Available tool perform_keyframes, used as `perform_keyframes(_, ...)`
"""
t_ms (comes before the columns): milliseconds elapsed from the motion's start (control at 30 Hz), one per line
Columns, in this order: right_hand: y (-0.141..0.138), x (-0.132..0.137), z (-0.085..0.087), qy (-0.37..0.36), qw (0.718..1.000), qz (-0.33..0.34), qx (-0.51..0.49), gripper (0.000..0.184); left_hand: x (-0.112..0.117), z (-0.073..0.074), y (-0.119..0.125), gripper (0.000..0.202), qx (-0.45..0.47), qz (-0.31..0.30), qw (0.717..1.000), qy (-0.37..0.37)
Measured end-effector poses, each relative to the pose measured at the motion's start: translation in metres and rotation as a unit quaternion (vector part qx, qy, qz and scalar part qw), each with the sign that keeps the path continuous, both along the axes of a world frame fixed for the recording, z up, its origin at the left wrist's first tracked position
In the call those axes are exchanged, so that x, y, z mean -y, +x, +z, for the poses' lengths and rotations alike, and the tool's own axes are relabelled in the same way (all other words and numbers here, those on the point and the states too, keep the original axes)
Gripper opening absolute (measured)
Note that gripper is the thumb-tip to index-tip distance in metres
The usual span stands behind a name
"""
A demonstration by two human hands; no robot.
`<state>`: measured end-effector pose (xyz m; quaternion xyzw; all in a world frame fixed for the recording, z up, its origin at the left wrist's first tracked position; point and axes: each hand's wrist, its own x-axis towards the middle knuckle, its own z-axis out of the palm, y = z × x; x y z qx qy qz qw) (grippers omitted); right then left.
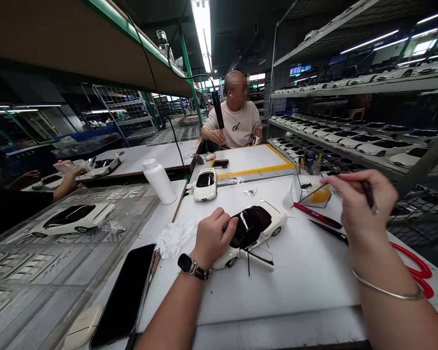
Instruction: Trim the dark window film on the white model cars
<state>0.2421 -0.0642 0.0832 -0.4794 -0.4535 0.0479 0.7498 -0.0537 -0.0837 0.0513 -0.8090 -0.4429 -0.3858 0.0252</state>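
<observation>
A white model car [277, 214] with a black roof sits on the white worktop, its near-side door [264, 260] swung out. My left hand [215, 233] is closed over the car's front end, fingers curled and thumb against the windscreen area. To the right, my right hand [367, 201] is raised with its fingers pinched round a slim dark stick-like tool [368, 195]; its exact kind is unclear. The tool's thin end points toward a small clear box [316, 194] with something yellow inside. A red pen-like tool [317, 215] and dark tweezers [328, 231] lie below that box.
Red-handled scissors [419, 270] lie by my right forearm. A second white car [205, 184], white bottle [158, 181], crumpled tissue [175, 238] and phone [124, 296] are left of centre. A co-worker [237, 116] sits opposite; another person's arm [67, 182] reaches in at left.
</observation>
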Motion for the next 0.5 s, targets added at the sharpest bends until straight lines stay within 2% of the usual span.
perform_keyframes(67, -0.023, 0.009, 0.001, -0.050, 0.986, 0.158, 0.009, 0.027, 0.000, 0.000, 0.000, 0.038, -0.002, 0.002, 1.000, -0.001)
perform_keyframes(100, -0.034, 0.012, 0.000, -0.070, 0.975, 0.208, 0.032, 0.026, 0.000, 0.000, 0.000, 0.038, -0.002, 0.004, 1.000, -0.001)
perform_keyframes(167, -0.051, 0.015, -0.005, -0.097, 0.957, 0.258, 0.088, 0.023, -0.001, 0.000, 0.000, 0.038, -0.002, 0.007, 1.000, -0.002)
perform_keyframes(233, -0.063, 0.016, -0.011, -0.102, 0.949, 0.264, 0.139, 0.020, -0.001, 0.000, 0.000, 0.038, -0.003, 0.007, 1.000, -0.001)
perform_keyframes(367, -0.073, 0.015, -0.021, -0.067, 0.943, 0.214, 0.245, 0.014, -0.002, 0.001, 0.000, 0.038, -0.006, 0.008, 1.000, 0.000)
perform_keyframes(500, -0.077, 0.013, -0.024, -0.036, 0.936, 0.196, 0.291, 0.014, -0.001, 0.001, 0.000, 0.039, -0.007, 0.013, 1.000, -0.006)
